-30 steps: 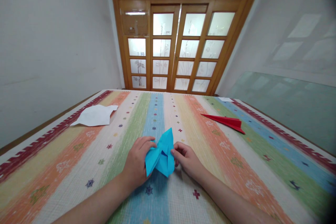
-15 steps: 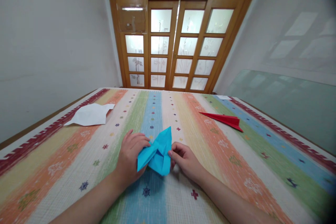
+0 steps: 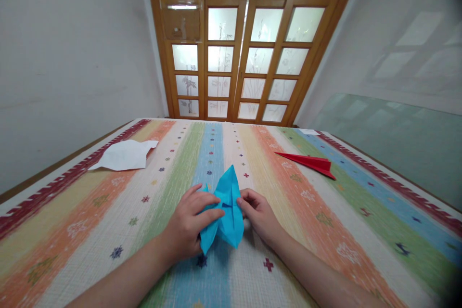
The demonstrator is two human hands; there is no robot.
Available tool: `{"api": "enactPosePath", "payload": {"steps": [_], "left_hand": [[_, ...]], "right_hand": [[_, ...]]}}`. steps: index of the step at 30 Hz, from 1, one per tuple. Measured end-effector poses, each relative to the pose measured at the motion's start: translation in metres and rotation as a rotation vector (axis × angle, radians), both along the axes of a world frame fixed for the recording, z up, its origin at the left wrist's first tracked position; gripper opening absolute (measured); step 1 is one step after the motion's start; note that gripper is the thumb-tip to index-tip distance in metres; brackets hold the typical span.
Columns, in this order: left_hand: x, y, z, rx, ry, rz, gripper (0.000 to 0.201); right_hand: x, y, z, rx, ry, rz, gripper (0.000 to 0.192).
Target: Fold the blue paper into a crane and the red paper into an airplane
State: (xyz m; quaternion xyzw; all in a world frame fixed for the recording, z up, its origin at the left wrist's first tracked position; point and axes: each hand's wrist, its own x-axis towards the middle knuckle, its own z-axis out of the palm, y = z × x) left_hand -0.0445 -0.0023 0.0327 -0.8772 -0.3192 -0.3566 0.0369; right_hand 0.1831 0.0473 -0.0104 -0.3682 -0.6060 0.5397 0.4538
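A piece of folded blue paper (image 3: 228,231), with pointed ends at top and bottom, is held between my two hands above the striped cloth. My left hand (image 3: 195,216) grips its left part, thumb and a finger lying over the front near the middle crease. At the right edge, my right hand (image 3: 258,211) pinches the paper between thumb and bent fingers. The back of the folded paper and some fingertips behind it are hidden.
A striped cloth (image 3: 144,240) covers the table. White paper (image 3: 124,155) lies at the left, a folded red paper plane (image 3: 306,162) at the right. A small white slip (image 3: 309,132) lies near the far right edge. Wooden glazed doors (image 3: 231,57) stand beyond.
The blue paper has turned to a more upright, front-facing position. My left thumb has come round onto its front, and my right hand has shifted slightly right, still pinching the edge.
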Motion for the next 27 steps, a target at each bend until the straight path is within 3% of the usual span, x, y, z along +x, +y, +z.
{"api": "enactPosePath", "payload": {"steps": [13, 27], "left_hand": [[0.000, 0.001, -0.003, 0.022, -0.027, 0.011, 0.035], [-0.009, 0.018, -0.018, -0.120, -0.248, 0.196, 0.036]], "right_hand": [[-0.001, -0.001, 0.000, 0.011, -0.004, 0.011, 0.031], [0.003, 0.003, -0.005, -0.047, 0.045, 0.006, 0.033]]}}
